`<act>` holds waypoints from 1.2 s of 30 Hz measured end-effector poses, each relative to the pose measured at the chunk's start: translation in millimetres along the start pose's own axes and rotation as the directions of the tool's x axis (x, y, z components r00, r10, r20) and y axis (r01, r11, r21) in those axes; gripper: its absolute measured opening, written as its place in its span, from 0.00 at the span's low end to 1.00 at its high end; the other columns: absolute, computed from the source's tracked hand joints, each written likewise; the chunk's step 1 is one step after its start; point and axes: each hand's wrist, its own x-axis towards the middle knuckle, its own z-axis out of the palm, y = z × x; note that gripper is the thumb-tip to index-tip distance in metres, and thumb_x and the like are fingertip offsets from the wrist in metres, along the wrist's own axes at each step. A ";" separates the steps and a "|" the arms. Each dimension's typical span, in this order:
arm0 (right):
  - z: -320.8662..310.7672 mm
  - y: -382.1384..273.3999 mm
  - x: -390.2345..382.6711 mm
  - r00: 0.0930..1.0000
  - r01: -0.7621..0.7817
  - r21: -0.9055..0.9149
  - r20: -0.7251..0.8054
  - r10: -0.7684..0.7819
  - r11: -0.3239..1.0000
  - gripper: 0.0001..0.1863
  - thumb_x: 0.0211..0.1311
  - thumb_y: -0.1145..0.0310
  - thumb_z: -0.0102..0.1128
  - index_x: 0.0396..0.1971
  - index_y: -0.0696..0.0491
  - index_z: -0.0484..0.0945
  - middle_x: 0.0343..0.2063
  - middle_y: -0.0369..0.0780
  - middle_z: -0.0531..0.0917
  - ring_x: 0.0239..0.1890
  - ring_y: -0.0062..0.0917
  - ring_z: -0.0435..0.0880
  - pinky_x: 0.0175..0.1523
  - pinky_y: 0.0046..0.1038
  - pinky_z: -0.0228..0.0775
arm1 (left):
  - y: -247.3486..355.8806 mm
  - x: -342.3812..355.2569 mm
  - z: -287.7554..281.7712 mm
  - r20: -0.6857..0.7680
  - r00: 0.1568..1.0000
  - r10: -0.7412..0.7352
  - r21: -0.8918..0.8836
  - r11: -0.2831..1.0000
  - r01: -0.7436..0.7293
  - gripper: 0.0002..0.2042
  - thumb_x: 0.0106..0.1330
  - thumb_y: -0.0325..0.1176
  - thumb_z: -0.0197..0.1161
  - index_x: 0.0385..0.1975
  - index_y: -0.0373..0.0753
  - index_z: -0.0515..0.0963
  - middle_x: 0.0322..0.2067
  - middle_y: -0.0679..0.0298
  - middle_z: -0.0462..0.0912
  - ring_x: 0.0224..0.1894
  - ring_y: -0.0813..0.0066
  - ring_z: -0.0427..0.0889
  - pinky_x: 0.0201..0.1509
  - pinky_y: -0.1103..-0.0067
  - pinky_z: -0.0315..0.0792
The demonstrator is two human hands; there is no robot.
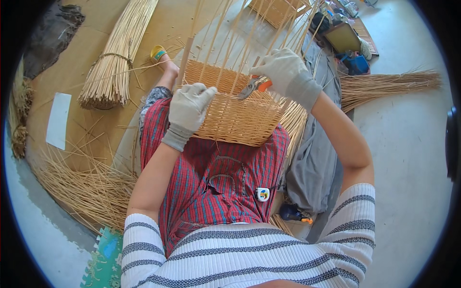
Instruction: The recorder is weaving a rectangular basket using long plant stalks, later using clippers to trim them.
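Wicker basket trimming: stakes under the pruning shears

Floor covering (72, 57) of tan board lies under the work area, with pale concrete to the right. Bundle of straight willow rods (113, 57), tied near its middle, lies on the board to the upper left. Loose rods (81, 187) fan out at lower left; a second sheaf (389, 84) lies at right. A grey cloth (314, 158) runs along the person's right side.

Rectangular woven basket (237, 113) rests on the lap, on a red checked garment (216, 177), rim turned away from the body. Uncut upright stakes (240, 33) rise from its rim toward the top of the view.

Left hand (188, 106), in a grey work glove, is closed over the near left corner of the basket rim and steadies it. Right hand (287, 72), also gloved, is clamped on the orange handles of pruning shears (254, 85). The blades point left at the rim line, among the stakes. Whether the blades are closed on a stake cannot be told.

Judged step: trimming stakes at the rim, with most stakes uncut. The next cut likely calls for seating one stake fully between the blades, close to the weave, while the left hand keeps the basket from turning. A blue-handled tool (293, 213) lies by the right hip.
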 end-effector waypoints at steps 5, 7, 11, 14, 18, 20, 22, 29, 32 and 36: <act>23.9 3.9 -6.1 0.981 -0.010 -0.089 -0.192 -0.007 0.996 0.20 0.54 0.64 0.69 0.49 0.39 0.82 0.37 0.33 0.84 0.48 0.29 0.82 0.55 0.33 0.71 | 13.2 16.8 32.3 0.186 0.983 0.002 0.244 0.969 -0.049 0.05 0.64 0.38 0.65 0.35 0.47 0.81 0.31 0.67 0.78 0.37 0.64 0.78 0.42 0.68 0.69; 29.9 -3.9 -1.2 0.956 -0.009 -0.103 -0.293 -0.022 0.995 0.15 0.56 0.66 0.66 0.44 0.40 0.82 0.35 0.33 0.85 0.46 0.28 0.83 0.53 0.32 0.72 | 15.4 22.3 38.6 0.178 0.984 0.016 0.295 0.953 -0.069 0.04 0.61 0.36 0.64 0.32 0.47 0.80 0.30 0.67 0.77 0.38 0.65 0.78 0.41 0.67 0.69; 29.5 -22.3 10.0 0.973 -0.017 -0.103 -0.229 -0.007 0.994 0.11 0.57 0.66 0.65 0.41 0.43 0.82 0.34 0.36 0.85 0.46 0.30 0.84 0.51 0.32 0.73 | 16.1 22.4 36.3 0.183 0.983 -0.002 0.310 0.949 -0.056 0.05 0.65 0.39 0.64 0.33 0.48 0.79 0.29 0.67 0.76 0.36 0.65 0.77 0.41 0.68 0.68; 24.8 -21.3 3.1 0.997 -0.061 -0.055 -0.043 0.059 0.997 0.13 0.57 0.65 0.66 0.43 0.43 0.82 0.36 0.36 0.84 0.47 0.30 0.84 0.51 0.33 0.74 | 18.6 20.0 35.8 0.030 1.000 0.004 0.184 0.983 -0.010 0.05 0.65 0.40 0.63 0.33 0.49 0.79 0.29 0.67 0.76 0.36 0.65 0.77 0.41 0.68 0.67; 24.7 3.9 -22.0 0.996 -0.073 0.083 0.049 0.069 0.994 0.14 0.56 0.62 0.68 0.43 0.44 0.82 0.36 0.34 0.84 0.48 0.29 0.83 0.50 0.34 0.75 | 29.4 23.7 50.6 0.014 0.994 0.105 -0.001 0.995 -0.105 0.06 0.65 0.41 0.63 0.32 0.49 0.79 0.29 0.67 0.76 0.37 0.65 0.77 0.41 0.68 0.67; 29.5 13.4 -28.5 0.998 -0.055 -0.018 0.020 0.055 0.998 0.14 0.55 0.61 0.69 0.42 0.44 0.82 0.35 0.34 0.84 0.48 0.29 0.83 0.50 0.34 0.75 | 36.1 27.4 60.0 0.230 0.965 0.126 0.177 0.970 -0.169 0.06 0.65 0.41 0.63 0.31 0.48 0.78 0.30 0.67 0.76 0.37 0.64 0.77 0.41 0.68 0.66; 37.1 14.3 -27.0 0.997 -0.073 -0.136 -0.002 0.073 0.988 0.15 0.54 0.60 0.70 0.42 0.43 0.81 0.34 0.33 0.83 0.47 0.29 0.83 0.50 0.34 0.75 | 40.3 29.9 65.0 0.204 0.973 0.106 0.179 0.973 -0.143 0.06 0.65 0.41 0.63 0.31 0.48 0.78 0.30 0.67 0.76 0.37 0.64 0.77 0.41 0.68 0.66; 60.3 0.6 -21.7 0.992 -0.113 -0.012 -0.057 0.112 0.994 0.18 0.49 0.60 0.74 0.42 0.41 0.82 0.34 0.33 0.83 0.46 0.28 0.83 0.50 0.33 0.73 | 49.3 30.7 63.2 0.112 0.991 0.076 0.134 0.987 -0.091 0.07 0.64 0.42 0.64 0.31 0.47 0.79 0.30 0.67 0.76 0.37 0.64 0.77 0.41 0.67 0.66; 63.1 24.9 -41.8 0.997 -0.076 0.036 -0.022 0.076 0.996 0.18 0.48 0.60 0.74 0.41 0.41 0.82 0.34 0.33 0.83 0.45 0.28 0.83 0.50 0.33 0.73 | 60.1 34.0 75.6 0.084 0.976 0.203 0.023 0.978 -0.206 0.04 0.60 0.37 0.62 0.25 0.47 0.77 0.29 0.67 0.77 0.37 0.65 0.79 0.41 0.66 0.67; 70.9 42.2 -54.6 0.993 -0.085 -0.009 -0.085 0.084 0.996 0.17 0.48 0.60 0.74 0.41 0.41 0.83 0.34 0.33 0.83 0.45 0.29 0.83 0.50 0.32 0.73 | 69.0 42.7 97.1 0.202 0.959 0.198 0.111 0.968 -0.224 0.04 0.59 0.36 0.62 0.26 0.47 0.77 0.29 0.67 0.76 0.37 0.65 0.79 0.41 0.65 0.67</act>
